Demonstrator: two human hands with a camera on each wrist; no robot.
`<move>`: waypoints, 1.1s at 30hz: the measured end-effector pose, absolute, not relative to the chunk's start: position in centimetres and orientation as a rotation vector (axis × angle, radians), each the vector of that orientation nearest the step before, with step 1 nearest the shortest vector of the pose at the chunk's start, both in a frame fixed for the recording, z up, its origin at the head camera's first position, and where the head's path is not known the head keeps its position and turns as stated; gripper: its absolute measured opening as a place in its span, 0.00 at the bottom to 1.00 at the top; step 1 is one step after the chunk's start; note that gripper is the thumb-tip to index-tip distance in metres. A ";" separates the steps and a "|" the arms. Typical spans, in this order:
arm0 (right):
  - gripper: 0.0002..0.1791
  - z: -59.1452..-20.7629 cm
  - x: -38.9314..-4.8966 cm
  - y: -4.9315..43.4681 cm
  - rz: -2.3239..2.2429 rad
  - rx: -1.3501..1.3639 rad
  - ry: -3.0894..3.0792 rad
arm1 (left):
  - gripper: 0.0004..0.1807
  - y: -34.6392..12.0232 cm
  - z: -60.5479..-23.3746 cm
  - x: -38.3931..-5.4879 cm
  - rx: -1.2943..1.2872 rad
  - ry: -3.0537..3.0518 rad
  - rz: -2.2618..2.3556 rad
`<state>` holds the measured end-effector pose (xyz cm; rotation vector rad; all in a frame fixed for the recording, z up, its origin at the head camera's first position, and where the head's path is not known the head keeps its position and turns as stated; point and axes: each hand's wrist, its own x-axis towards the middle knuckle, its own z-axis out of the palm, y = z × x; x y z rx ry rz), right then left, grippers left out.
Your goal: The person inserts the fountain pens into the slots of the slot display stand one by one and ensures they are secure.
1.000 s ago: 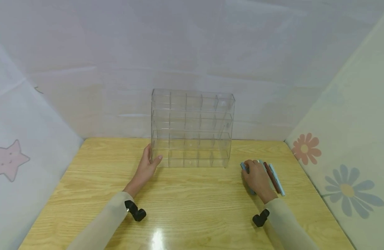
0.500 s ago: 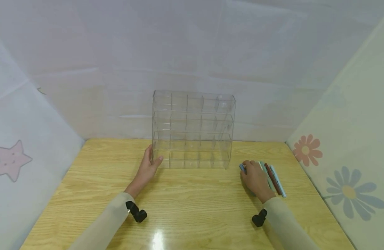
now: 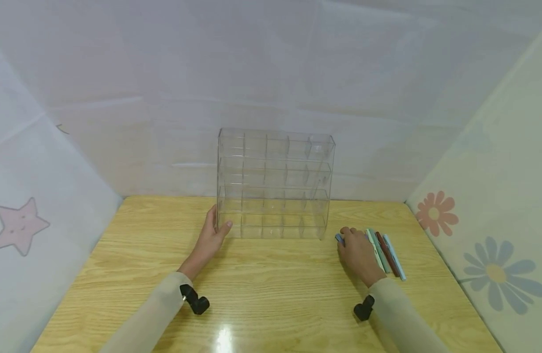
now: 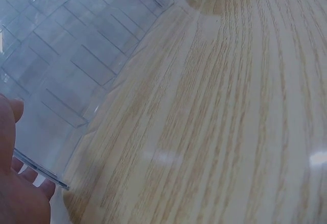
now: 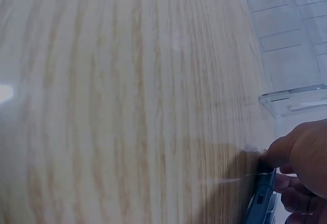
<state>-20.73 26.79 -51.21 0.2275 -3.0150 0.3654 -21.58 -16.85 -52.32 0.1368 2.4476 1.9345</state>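
A clear plastic organizer rack (image 3: 275,214) with rows of small compartments stands upright near the back of the table. My left hand (image 3: 206,242) grips its lower left edge, thumb in front and fingers behind, as the left wrist view also shows. To the right of the rack, my right hand (image 3: 360,254) pinches a blue pen (image 5: 261,196) between thumb and fingers, low at the table. Most of that pen is hidden under the hand in the head view. Beside the hand lie a light green pen (image 3: 374,250), a darker green pen, a brown pen (image 3: 387,255) and a light blue pen (image 3: 395,257).
The wood-grain table (image 3: 271,289) reaches toward me in front of the rack. A pale cloth wall (image 3: 271,63) rises behind it, with printed cloth sides at left and right. Black wrist cameras (image 3: 194,300) sit on both sleeves.
My right hand has shifted slightly left with the blue pen, uncovering more of the green pens. The left hand keeps its hold on the rack. The whole view has drifted a little.
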 end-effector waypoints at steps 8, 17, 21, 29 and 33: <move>0.21 -50.5 -20.6 26.9 0.492 0.198 -3.035 | 0.44 -16.8 -52.4 -21.6 0.157 2.456 1.930; 0.20 -47.7 -20.0 27.1 0.521 0.196 -3.040 | 0.44 -16.9 -52.5 -21.6 0.160 2.463 1.920; 0.21 -46.4 -19.8 27.4 0.534 0.211 -3.063 | 0.45 -16.9 -52.6 -21.6 0.159 2.465 1.921; 0.20 -44.6 -19.3 27.7 0.599 0.239 -3.056 | 0.45 -17.0 -52.7 -21.6 0.159 2.454 1.936; 0.20 -43.5 -18.9 27.6 0.598 0.246 -3.037 | 0.44 -16.8 -52.0 -21.4 0.152 2.429 1.947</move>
